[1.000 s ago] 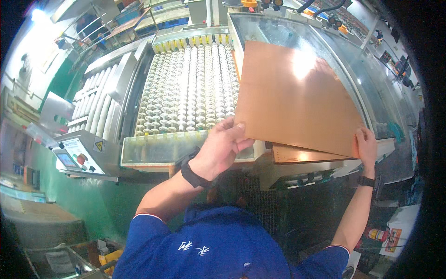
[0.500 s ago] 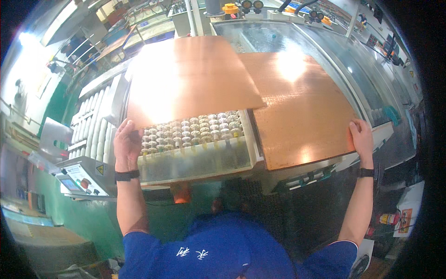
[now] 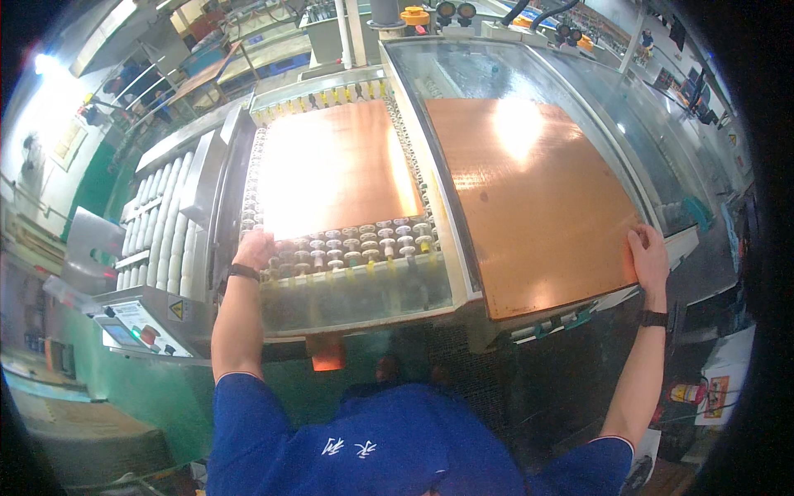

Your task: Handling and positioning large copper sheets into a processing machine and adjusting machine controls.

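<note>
A shiny copper sheet (image 3: 364, 165) lies over rows of small wheels in an open conveyor bed. My left hand (image 3: 255, 249) is closed at its near left corner, with the fingers curled. To the right, a second copper sheet (image 3: 538, 223) rests on top of the machine's cover; whether others lie under it I cannot tell. My right hand (image 3: 650, 258) is closed on that sheet's right edge near the front corner, fingertips over the top face. The undersides of both hands are hidden.
White rollers (image 3: 161, 223) lie left of the bed, with a control panel (image 3: 132, 331) in front of them. The bed's front wall (image 3: 364, 298) stands between me and the wheels. Glass covers (image 3: 612, 124) extend to the right. An orange object (image 3: 327, 354) sits below the front edge.
The left copper sheet has dropped and moved away from the right sheet, onto the wheels. My left hand has moved slightly right and down with it. The right sheet has turned and shifted slightly nearer.
</note>
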`<state>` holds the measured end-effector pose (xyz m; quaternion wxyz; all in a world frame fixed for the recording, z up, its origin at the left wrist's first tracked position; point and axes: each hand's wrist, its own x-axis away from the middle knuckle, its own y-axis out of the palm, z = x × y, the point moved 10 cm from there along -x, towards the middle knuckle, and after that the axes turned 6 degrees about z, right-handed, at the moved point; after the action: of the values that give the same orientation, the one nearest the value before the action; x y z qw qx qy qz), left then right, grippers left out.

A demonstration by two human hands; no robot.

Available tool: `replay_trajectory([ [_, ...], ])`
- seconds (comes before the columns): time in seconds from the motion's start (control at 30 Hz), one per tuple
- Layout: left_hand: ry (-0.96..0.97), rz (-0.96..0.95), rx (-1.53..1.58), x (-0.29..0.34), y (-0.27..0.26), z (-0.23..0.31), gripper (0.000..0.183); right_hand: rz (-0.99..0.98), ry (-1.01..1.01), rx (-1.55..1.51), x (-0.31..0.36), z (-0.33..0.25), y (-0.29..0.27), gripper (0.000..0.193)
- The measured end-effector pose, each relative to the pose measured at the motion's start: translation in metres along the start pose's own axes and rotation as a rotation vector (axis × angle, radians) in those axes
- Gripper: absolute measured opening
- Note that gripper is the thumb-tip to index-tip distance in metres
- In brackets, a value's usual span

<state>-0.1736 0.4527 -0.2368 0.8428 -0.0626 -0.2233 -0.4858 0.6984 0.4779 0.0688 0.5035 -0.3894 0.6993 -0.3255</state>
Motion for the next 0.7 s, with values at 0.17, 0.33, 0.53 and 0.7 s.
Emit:
replay_trajectory([
  [0.17, 0.672, -0.23, -0.57, -0.081, -0.079, -0.017, 0.013, -0.053, -0.022, -0.148, -0.015, -0.017, 0.027, 0.036],
  [0.33, 0.868, -0.238, -1.088, -0.098, -0.016, -0.035, 0.015, -0.019, -0.005, -0.094, -0.009, -0.001, 0.016, 0.035],
  [0.53, 1.098, -0.328, -1.377, -0.07, 0.01, -0.041, 0.015, -0.042, -0.018, -0.129, -0.013, 0.005, 0.021, 0.034],
  [0.7, 0.591, 0.007, -1.24, -0.065, -0.013, -0.021, 0.025, -0.069, -0.02, -0.159, -0.011, 0.0, 0.029, 0.035],
])
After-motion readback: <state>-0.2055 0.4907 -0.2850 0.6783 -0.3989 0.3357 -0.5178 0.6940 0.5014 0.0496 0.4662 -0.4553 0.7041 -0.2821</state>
